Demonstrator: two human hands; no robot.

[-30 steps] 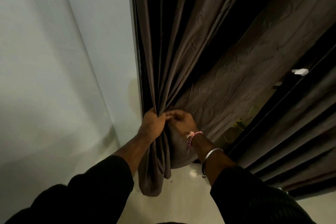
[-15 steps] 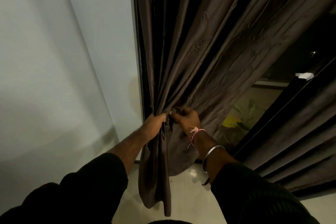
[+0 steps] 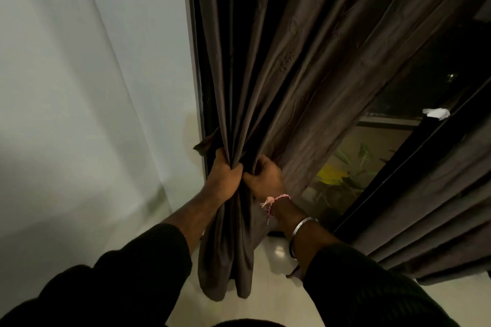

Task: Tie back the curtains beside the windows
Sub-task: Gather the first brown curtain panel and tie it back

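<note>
Both of my hands are on the dark brown pleated fabric curtain, bunching it into a narrow column. My left hand has its fingers curled tight round the gathered folds from the left side, knuckles toward me. My right hand sits just beside it, touching it at the thumb, and grips the same bundle from the right with its fingers wrapped into the cloth. Below my hands the loose tail of the curtain hangs down to the pale glossy floor. Above them the pleats fan out up and to the right.

Just left of my left hand a small dark tab pokes out from the frame edge; I think it may be a tie-back or hook, but the light is too poor to tell. Further left is a plain white wall.

On my right wrist are a pink braided thread band and, nearer me, a silver metal bangle. Right of that hand the pulled-back cloth uncovers a dark glass window, with green and yellow leaves dimly visible low down behind it. A second brown curtain panel hangs further right, with a small white scrap at its edge.
</note>
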